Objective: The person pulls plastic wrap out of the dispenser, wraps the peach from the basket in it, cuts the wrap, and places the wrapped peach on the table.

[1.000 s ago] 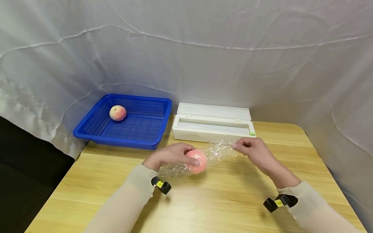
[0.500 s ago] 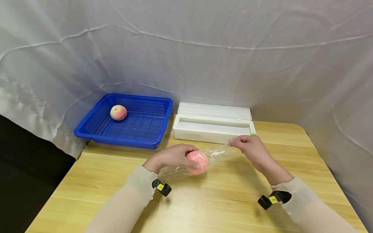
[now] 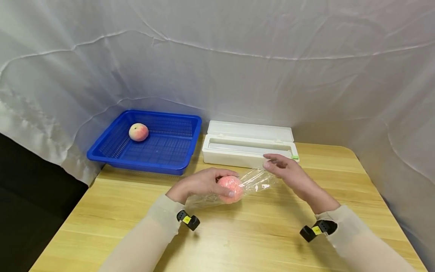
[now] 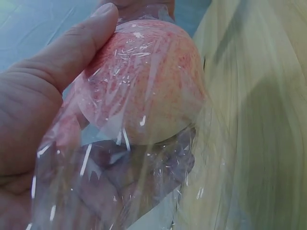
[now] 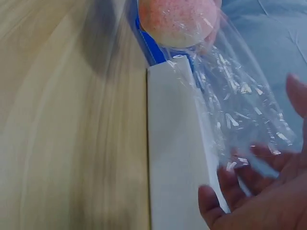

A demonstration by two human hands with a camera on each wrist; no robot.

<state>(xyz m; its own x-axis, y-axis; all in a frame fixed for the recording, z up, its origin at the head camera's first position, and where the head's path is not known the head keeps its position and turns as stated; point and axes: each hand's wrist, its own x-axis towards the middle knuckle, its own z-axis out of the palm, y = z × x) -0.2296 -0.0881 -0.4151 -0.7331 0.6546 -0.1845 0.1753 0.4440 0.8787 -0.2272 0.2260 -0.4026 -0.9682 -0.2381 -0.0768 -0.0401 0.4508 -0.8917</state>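
My left hand (image 3: 200,184) grips a pink peach (image 3: 232,189) just above the table, thumb on the near side. Clear plastic film (image 3: 256,180) is wrapped round the peach, and its loose ends trail out on both sides. In the left wrist view the film lies creased over the peach (image 4: 144,81) and hangs across the palm. My right hand (image 3: 289,173) is at the film's right end. The right wrist view shows that hand's fingers (image 5: 228,187) spread behind and below the film's edge, with the thumb well apart; nothing is pinched between them.
A blue plastic basket (image 3: 153,166) stands at the back left with another peach (image 3: 138,132) in it. To its right is a white film dispenser box (image 3: 224,156), lid raised, close behind the hands. A grey-white curtain (image 3: 238,83) hangs behind the wooden table (image 3: 238,234).
The right hand, pinching the film's end earlier, shifted slightly left, then parted its fingers and let go of it. The left hand and its peach stay nearly in place.
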